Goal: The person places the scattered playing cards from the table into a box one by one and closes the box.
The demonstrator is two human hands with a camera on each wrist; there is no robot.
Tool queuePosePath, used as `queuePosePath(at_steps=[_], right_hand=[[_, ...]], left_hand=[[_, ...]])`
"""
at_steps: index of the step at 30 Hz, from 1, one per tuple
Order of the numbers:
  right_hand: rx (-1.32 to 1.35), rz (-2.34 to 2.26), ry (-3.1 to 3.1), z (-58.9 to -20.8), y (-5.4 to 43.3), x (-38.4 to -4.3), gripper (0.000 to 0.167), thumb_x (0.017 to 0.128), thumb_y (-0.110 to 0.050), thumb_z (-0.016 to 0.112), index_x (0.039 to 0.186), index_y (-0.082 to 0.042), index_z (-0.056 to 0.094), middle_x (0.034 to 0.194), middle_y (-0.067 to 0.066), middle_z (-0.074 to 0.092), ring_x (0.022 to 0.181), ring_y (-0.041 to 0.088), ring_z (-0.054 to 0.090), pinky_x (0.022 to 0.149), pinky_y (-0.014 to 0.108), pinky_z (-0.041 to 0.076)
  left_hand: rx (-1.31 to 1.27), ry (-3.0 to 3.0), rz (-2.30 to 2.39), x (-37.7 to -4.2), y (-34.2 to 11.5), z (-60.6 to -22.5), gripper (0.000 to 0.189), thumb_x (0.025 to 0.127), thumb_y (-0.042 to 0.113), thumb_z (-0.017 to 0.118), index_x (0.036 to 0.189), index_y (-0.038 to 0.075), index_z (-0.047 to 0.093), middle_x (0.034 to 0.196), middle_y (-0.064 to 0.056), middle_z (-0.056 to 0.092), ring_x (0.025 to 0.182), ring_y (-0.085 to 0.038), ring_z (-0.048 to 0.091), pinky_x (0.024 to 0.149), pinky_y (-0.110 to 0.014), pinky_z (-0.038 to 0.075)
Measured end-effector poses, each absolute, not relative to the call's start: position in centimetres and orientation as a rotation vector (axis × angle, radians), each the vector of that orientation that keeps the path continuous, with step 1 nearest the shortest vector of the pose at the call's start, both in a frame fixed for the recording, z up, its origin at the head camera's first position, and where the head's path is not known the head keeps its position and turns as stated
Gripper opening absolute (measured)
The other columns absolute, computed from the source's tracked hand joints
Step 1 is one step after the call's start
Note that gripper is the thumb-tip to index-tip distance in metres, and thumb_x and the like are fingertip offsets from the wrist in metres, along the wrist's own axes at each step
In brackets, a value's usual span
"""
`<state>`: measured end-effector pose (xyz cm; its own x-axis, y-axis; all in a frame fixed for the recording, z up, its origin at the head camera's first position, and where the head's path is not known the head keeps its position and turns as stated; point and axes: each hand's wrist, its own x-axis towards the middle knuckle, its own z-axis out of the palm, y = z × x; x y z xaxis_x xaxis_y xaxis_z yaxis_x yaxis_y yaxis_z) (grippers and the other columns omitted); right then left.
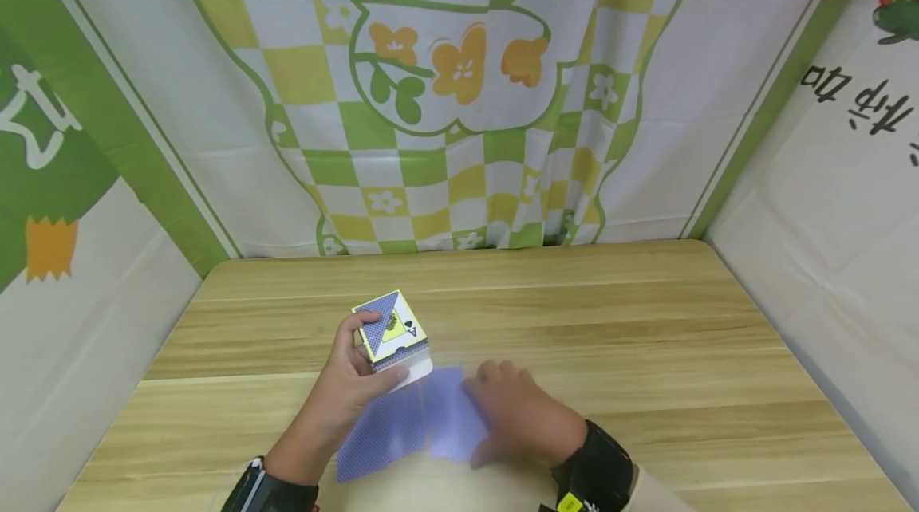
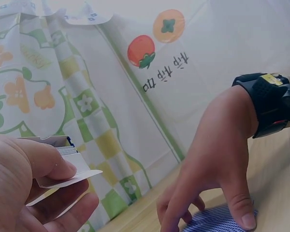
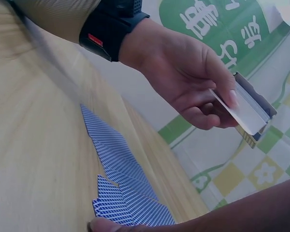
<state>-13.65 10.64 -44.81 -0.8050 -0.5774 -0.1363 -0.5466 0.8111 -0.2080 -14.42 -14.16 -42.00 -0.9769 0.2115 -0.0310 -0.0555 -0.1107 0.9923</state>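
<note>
My left hand (image 1: 348,376) grips a card box (image 1: 393,330) above the table, thumb on its near side and fingers around the far side. The box has a blue patterned corner, an ace print and yellow edges. Its white flap (image 3: 242,115) hangs open, and a stack of cards (image 2: 67,150) shows inside. Below lie several blue-backed playing cards (image 1: 391,434), spread face down and overlapping. My right hand (image 1: 527,412), blurred in the head view, holds the right-hand cards (image 2: 217,220) by their edges between thumb and fingers.
The wooden table (image 1: 610,305) reaches back to a checked, flower-printed curtain (image 1: 459,177). Printed cloth walls (image 1: 826,201) close in both sides. Each wrist wears a black strap device (image 1: 596,468).
</note>
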Motion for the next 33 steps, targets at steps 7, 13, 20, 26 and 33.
queuePosePath(at_steps=[7,13,20,26,33], right_hand=[[-0.833,-0.233,2.748,-45.04,10.13,-13.47,0.086,0.065,-0.054,0.089,0.138,-0.018,0.058,0.123,0.000,0.056,0.108,0.019,0.048,0.092,0.042,0.043],[-0.821,-0.253,2.740,-45.16,10.20,-13.58,0.088,0.065,-0.054,0.090,0.138,-0.018,0.057,0.118,-0.001,0.055,0.104,0.017,0.046,0.089,0.039,0.041],[-0.799,-0.296,2.723,-45.38,10.28,-13.88,0.094,0.061,-0.055,0.092,0.140,-0.018,0.056,0.105,-0.005,0.050,0.095,0.014,0.041,0.082,0.033,0.036],[-0.800,-0.334,2.717,-45.25,10.30,-13.80,0.096,0.058,-0.055,0.093,0.139,-0.020,0.056,0.098,-0.006,0.046,0.092,0.013,0.040,0.079,0.030,0.035],[-0.810,-0.363,2.717,-45.34,10.43,-13.86,0.096,0.056,-0.055,0.093,0.138,-0.020,0.056,0.097,-0.006,0.046,0.091,0.013,0.040,0.077,0.029,0.035]], left_hand=[[0.182,1.949,2.208,-14.38,-14.17,-41.91,0.080,0.084,-0.014,0.067,0.140,0.017,0.019,0.116,-0.017,0.057,0.096,-0.017,0.070,0.080,-0.026,0.057],[0.183,1.949,2.210,-14.39,-14.04,-41.99,0.080,0.084,-0.015,0.066,0.141,0.014,0.019,0.113,-0.017,0.058,0.095,-0.017,0.069,0.080,-0.026,0.057],[0.190,1.944,2.206,-14.32,-14.06,-41.93,0.080,0.084,-0.014,0.067,0.141,0.014,0.019,0.113,-0.017,0.058,0.094,-0.017,0.069,0.079,-0.027,0.057],[0.156,1.954,2.166,-14.28,-14.09,-41.81,0.080,0.085,-0.013,0.067,0.142,0.016,0.019,0.113,-0.019,0.056,0.095,-0.018,0.070,0.079,-0.027,0.057],[0.145,1.964,2.153,-14.36,-14.05,-42.00,0.079,0.084,-0.013,0.068,0.140,0.019,0.022,0.113,-0.019,0.056,0.094,-0.019,0.070,0.079,-0.027,0.057]])
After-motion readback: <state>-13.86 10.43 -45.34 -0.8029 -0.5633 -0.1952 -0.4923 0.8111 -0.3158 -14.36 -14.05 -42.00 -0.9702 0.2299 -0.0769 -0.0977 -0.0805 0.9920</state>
